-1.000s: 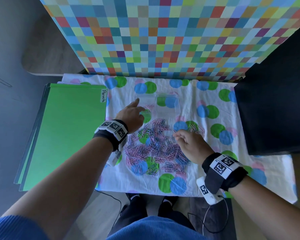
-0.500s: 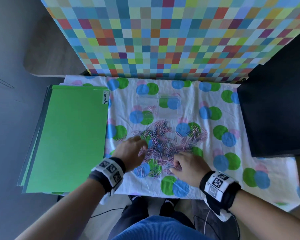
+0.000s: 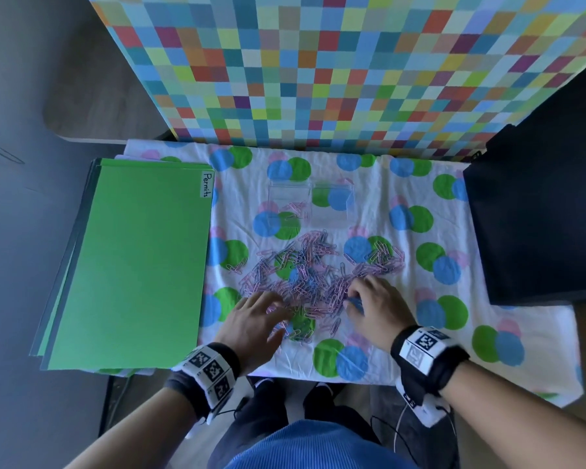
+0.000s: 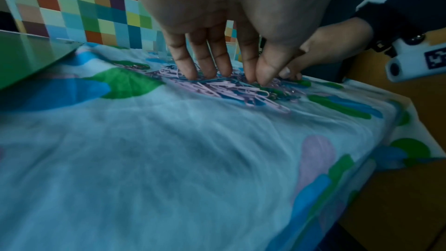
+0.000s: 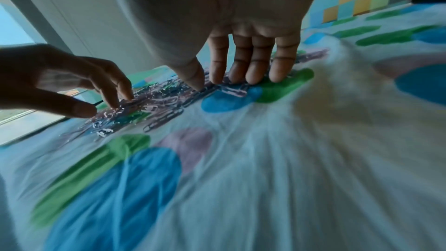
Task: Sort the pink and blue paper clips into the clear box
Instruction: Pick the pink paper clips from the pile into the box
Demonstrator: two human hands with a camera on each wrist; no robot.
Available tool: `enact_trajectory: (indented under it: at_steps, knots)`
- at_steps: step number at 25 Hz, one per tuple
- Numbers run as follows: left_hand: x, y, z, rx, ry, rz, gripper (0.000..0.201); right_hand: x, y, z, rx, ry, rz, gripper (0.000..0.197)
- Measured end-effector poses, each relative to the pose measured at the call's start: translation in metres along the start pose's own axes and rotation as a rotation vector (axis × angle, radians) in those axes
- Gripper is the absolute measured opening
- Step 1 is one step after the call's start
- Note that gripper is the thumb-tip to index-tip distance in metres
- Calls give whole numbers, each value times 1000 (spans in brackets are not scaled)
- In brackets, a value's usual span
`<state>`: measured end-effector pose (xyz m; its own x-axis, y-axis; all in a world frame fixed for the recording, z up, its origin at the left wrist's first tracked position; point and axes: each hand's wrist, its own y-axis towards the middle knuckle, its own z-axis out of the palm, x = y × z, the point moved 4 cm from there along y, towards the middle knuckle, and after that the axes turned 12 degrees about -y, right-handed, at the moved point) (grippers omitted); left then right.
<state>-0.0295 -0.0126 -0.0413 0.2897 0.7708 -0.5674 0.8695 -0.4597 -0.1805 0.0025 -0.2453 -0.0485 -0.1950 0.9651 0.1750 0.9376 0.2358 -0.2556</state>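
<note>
Both hands are down in the clips (image 3: pixel 313 272), a mixed pink and blue heap spread over the middle of the spotted cloth (image 3: pixel 420 333). The left hand (image 3: pixel 254 321) rests its straight fingers (image 4: pixel 205 60) on the near left edge of the heap, thumb and forefinger close together at a clip; whether they pinch it I cannot tell. The right hand (image 3: pixel 374 308) sits at the near right edge with fingertips (image 5: pixel 253 70) pressing on clips and the thumb tip touching down beside them; something blue shows under its thumb side in the head view, but a firm grip cannot be made out. The hands are apart, the heap's near part between them.

The box (image 3: pixel 310 201), clear with two compartments, stands beyond the heap toward the checkered wall (image 3: pixel 318 69); a few pink clips lie in its left compartment and the right one shows only the cloth through it.

Against half a second ago, the left hand has slid a little toward the right and its fingers have spread flatter over the clips, while the right hand has edged farther right along the heap. A second ago the left hand was up at the box; now it is back at the near edge. Box and heap lie as before.

A green folder (image 3: pixel 132 265) labelled "Permits" lies left of the cloth
</note>
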Motion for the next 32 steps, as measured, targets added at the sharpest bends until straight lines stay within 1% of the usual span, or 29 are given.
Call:
enact_trajectory:
  at_steps: [1,3,4,5,6,8,11,13,15,17,19,20,22,24,27,30,32]
  knots:
    - [2,0,-4,-39,-21,-36,17,4,1,-2,-18,-1,-35,13]
    - [6,1,-13,-118,-58,-116,15,18,-4,-1,-25,-21,-170,11]
    - [6,2,-16,-135,-62,-136,16,24,-8,3,-16,-41,-235,15]
    - [5,3,-16,-121,-50,-141,19,28,-11,7,-11,-61,-275,19]
    - [4,6,-14,-77,-28,-140,24,28,-11,8,-9,-73,-276,22]
    - [2,6,-8,19,4,-140,35,20,-9,8,-30,-72,-196,19]
    - [2,6,-8,52,2,-145,39,6,-8,0,-61,-73,-81,12]
    - [0,6,-6,60,-4,-119,38,12,-6,-6,-80,-52,-111,11]
    - [-6,5,-3,50,-41,-82,35,32,0,-10,-66,-18,-205,13]
    - [-6,5,-1,-20,-102,-78,31,54,10,-12,-36,13,-272,19]
    - [1,7,-5,-129,-154,-132,25,66,18,-8,31,14,-283,22]
    - [5,9,-8,-169,-168,-166,22,67,20,-7,55,11,-278,20]
    - [13,13,-15,-196,-164,-231,18,61,19,-5,51,15,-255,11]
    - [17,20,-18,-184,-135,-274,16,49,17,-7,35,-6,-219,7]
    - [18,29,-13,-127,-132,-330,17,37,17,-14,33,-23,-162,10]
    - [19,32,-6,-108,-149,-387,12,47,27,-23,9,6,-153,12]
    - [22,32,-7,-111,-164,-420,8,63,33,-20,56,24,-150,18]
